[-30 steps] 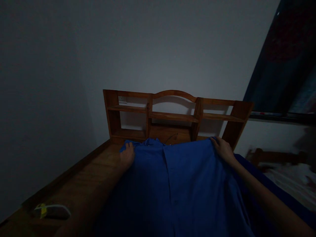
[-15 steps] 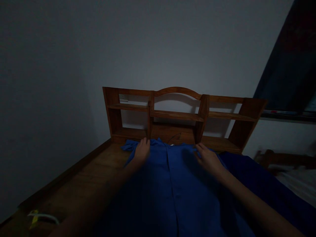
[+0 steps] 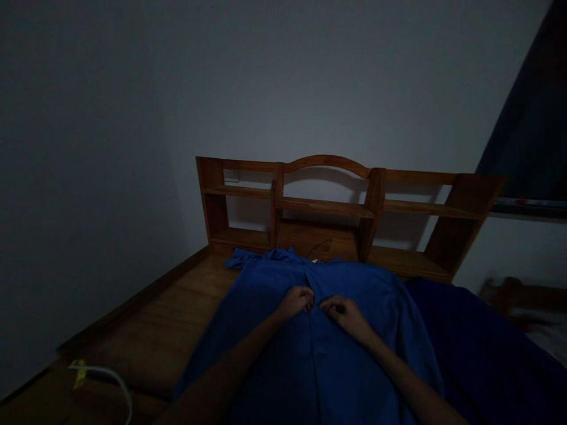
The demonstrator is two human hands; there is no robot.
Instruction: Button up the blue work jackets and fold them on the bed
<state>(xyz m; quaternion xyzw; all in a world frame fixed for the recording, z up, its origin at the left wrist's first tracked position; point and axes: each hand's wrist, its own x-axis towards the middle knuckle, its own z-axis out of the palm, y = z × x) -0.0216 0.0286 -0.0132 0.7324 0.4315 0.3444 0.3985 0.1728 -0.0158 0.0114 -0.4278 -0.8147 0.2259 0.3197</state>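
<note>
A blue shirt [image 3: 283,354] lies spread out, its front opening running down the middle toward me. My left hand [image 3: 297,301] is over that opening, fingers curled and closed at the cloth edge, where they appear to pinch it. Just right of the opening is my right hand [image 3: 348,316], with thumb and fingertips drawn together low over the shirt. Whether cloth or a button is between those fingertips is too dark to tell. A small gap separates the two hands.
The shirt rests on a wooden surface [image 3: 177,321]. Behind it stands a wooden shelf unit [image 3: 325,205] against the wall. Dark blue cloth [image 3: 482,342] lies to the right. A pale cable [image 3: 108,373] with a yellow tag [image 3: 80,375] is at the lower left.
Both hands have come from the shirt's far left and right shoulder areas inward and toward me, meeting near the front opening. Their fingers have curled closed. The view has shifted slightly.
</note>
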